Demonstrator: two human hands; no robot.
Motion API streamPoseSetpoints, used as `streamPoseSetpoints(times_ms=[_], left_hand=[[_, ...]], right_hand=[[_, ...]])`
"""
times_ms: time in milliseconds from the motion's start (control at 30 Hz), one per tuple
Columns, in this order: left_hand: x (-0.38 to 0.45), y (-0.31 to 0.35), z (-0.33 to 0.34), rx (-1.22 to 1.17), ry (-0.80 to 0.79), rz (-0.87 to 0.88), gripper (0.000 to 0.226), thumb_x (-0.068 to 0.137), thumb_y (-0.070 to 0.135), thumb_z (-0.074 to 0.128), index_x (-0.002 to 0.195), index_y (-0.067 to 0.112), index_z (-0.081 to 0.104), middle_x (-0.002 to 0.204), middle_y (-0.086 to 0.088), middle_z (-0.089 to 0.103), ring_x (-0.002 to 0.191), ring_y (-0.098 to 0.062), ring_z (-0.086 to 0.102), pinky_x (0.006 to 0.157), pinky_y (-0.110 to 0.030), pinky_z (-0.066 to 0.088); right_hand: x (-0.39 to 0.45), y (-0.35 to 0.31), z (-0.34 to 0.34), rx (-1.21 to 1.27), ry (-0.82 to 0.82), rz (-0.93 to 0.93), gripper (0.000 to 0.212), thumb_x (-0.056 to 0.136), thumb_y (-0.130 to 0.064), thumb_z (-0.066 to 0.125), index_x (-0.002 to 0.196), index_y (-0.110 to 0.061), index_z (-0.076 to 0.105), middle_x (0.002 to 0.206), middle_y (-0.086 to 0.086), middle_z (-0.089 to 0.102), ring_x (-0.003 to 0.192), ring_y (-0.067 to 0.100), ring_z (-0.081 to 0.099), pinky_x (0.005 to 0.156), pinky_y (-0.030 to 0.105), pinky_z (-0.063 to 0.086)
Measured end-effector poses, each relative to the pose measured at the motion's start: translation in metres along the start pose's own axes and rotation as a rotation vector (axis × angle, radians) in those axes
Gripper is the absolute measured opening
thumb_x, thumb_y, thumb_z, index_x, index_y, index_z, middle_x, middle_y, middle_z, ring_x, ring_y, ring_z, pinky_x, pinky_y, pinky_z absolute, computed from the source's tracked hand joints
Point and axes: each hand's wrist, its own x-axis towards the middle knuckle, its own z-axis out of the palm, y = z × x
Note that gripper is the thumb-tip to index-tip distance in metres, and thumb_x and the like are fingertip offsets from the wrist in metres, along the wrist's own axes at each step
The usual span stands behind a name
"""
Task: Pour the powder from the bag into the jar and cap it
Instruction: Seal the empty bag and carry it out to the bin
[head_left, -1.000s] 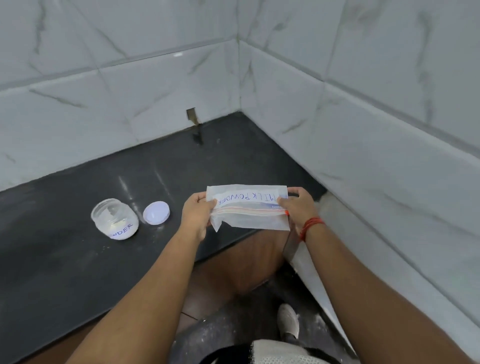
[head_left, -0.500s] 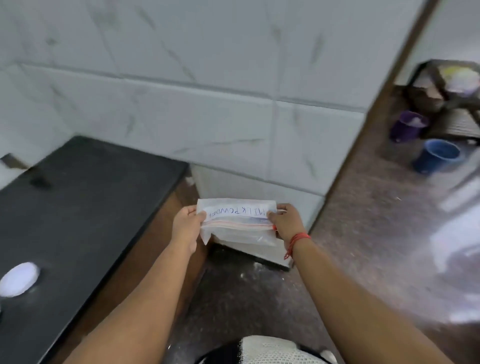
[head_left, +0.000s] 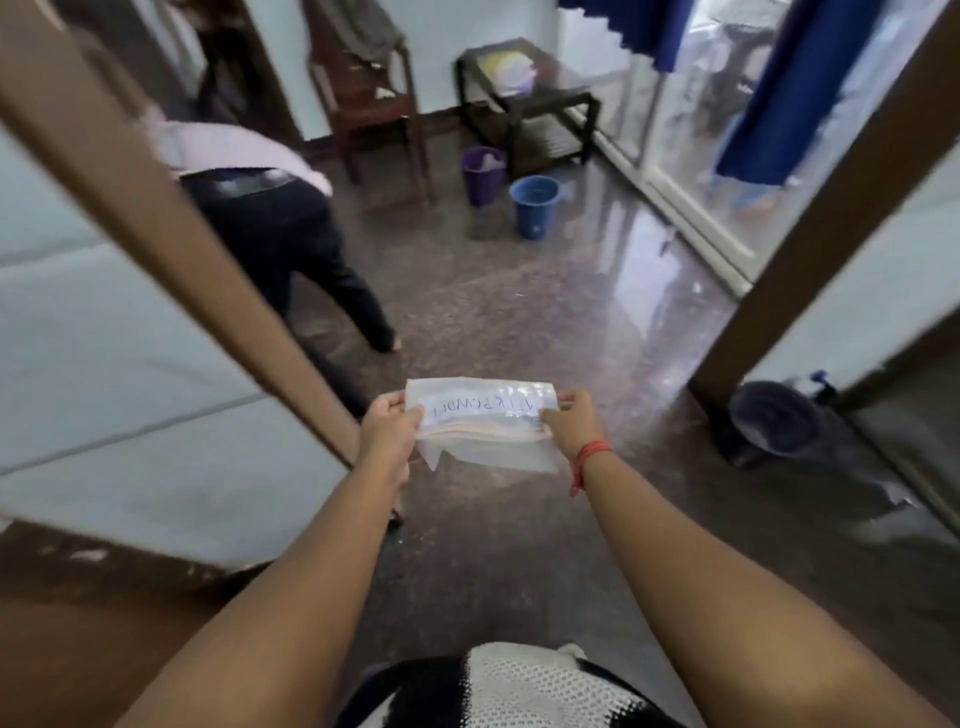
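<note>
A flat, clear zip bag (head_left: 483, 423) with blue handwriting on its white label hangs stretched between my two hands over the floor. My left hand (head_left: 387, 431) pinches its left end and my right hand (head_left: 571, 423), with a red thread at the wrist, pinches its right end. The bag looks nearly flat. The jar, its cap and the dark counter are out of view.
Another person (head_left: 270, 208) bends over at the upper left, beyond a brown door frame (head_left: 156, 208). A purple bucket (head_left: 483, 174) and a blue bucket (head_left: 535, 205) stand on the glossy floor near a wooden chair (head_left: 374, 98) and a low table (head_left: 524, 88). A dark bin (head_left: 774, 421) sits at right.
My view has swung right, away from the counter with the jar and cap, toward the room. Both hands still hold the bag the same way.
</note>
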Motion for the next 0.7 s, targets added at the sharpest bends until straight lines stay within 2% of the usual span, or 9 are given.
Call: streamPoseSetpoints(times_ms=[67,100,167,233,300,433,533,600,700], left_hand=[[-0.008,0.005,0.060,0.051,-0.069,0.024,0.025,0.097,0.000,0.058,0.117,0.015,0.060,0.108,-0.006,0.073,0.091,-0.024,0.072,0.068,-0.037,0.059],[-0.011,0.006,0.088,0.078,-0.103,0.042,0.026,0.096,-0.001,0.058,0.117,0.013,0.060,0.110,-0.008,0.074,0.093,-0.026,0.074,0.070,-0.038,0.061],[-0.022,0.008,0.143,0.136,-0.181,0.061,0.026,0.096,-0.002,0.057,0.117,0.012,0.061,0.108,-0.008,0.073,0.092,-0.025,0.074,0.072,-0.040,0.062],[-0.033,0.004,0.197,0.183,-0.268,0.071,0.023,0.097,-0.001,0.056,0.115,0.012,0.059,0.104,-0.006,0.072,0.085,-0.022,0.071,0.071,-0.039,0.058],[-0.043,-0.002,0.249,0.233,-0.359,0.082,0.018,0.098,0.002,0.059,0.112,0.013,0.060,0.106,-0.008,0.073,0.084,-0.022,0.070,0.067,-0.037,0.054],[-0.063,-0.020,0.340,0.346,-0.542,0.101,0.011,0.097,0.011,0.062,0.104,0.019,0.065,0.109,-0.011,0.075,0.090,-0.024,0.071,0.067,-0.034,0.052],[-0.074,-0.030,0.395,0.436,-0.685,0.111,0.009,0.094,0.019,0.062,0.097,0.023,0.068,0.100,-0.005,0.078,0.094,-0.028,0.074,0.080,-0.046,0.058],[-0.075,-0.035,0.438,0.453,-0.753,0.085,0.013,0.090,0.022,0.062,0.100,0.023,0.070,0.100,-0.006,0.079,0.098,-0.032,0.075,0.089,-0.053,0.060],[-0.076,-0.040,0.501,0.471,-0.813,0.055,0.015,0.096,0.014,0.059,0.106,0.018,0.070,0.104,-0.012,0.077,0.099,-0.033,0.074,0.090,-0.053,0.060]], right_hand=[[0.010,0.014,-0.049,-0.078,0.098,-0.011,0.032,0.087,-0.013,0.064,0.117,-0.013,0.055,0.128,0.012,0.054,0.102,0.026,0.057,0.088,0.033,0.049],[0.014,0.020,-0.070,-0.114,0.135,-0.018,0.037,0.089,-0.015,0.062,0.124,-0.010,0.054,0.133,0.014,0.049,0.108,0.029,0.057,0.094,0.038,0.049],[0.017,0.029,-0.107,-0.142,0.164,-0.034,0.039,0.092,-0.017,0.059,0.130,-0.009,0.054,0.136,0.013,0.047,0.116,0.031,0.055,0.102,0.040,0.046],[0.021,0.038,-0.137,-0.134,0.145,-0.066,0.035,0.093,-0.016,0.058,0.127,-0.009,0.058,0.135,0.013,0.051,0.117,0.028,0.054,0.098,0.028,0.041],[0.024,0.046,-0.162,-0.107,0.127,-0.068,0.033,0.093,-0.013,0.057,0.126,-0.011,0.060,0.135,0.012,0.054,0.116,0.026,0.055,0.092,0.024,0.038],[0.040,0.060,-0.216,-0.039,0.141,-0.019,0.040,0.094,-0.006,0.051,0.133,-0.011,0.058,0.140,0.009,0.055,0.123,0.024,0.054,0.100,0.026,0.039],[0.058,0.070,-0.257,0.035,0.171,0.053,0.044,0.095,-0.004,0.047,0.137,-0.014,0.056,0.143,0.004,0.056,0.126,0.021,0.055,0.104,0.027,0.039],[0.078,0.079,-0.287,0.092,0.218,0.106,0.046,0.095,-0.003,0.045,0.137,-0.018,0.057,0.142,0.003,0.057,0.125,0.020,0.055,0.106,0.029,0.041],[0.118,0.094,-0.328,0.149,0.229,0.176,0.046,0.094,-0.004,0.043,0.135,-0.019,0.057,0.140,0.004,0.057,0.123,0.024,0.057,0.106,0.035,0.045]])
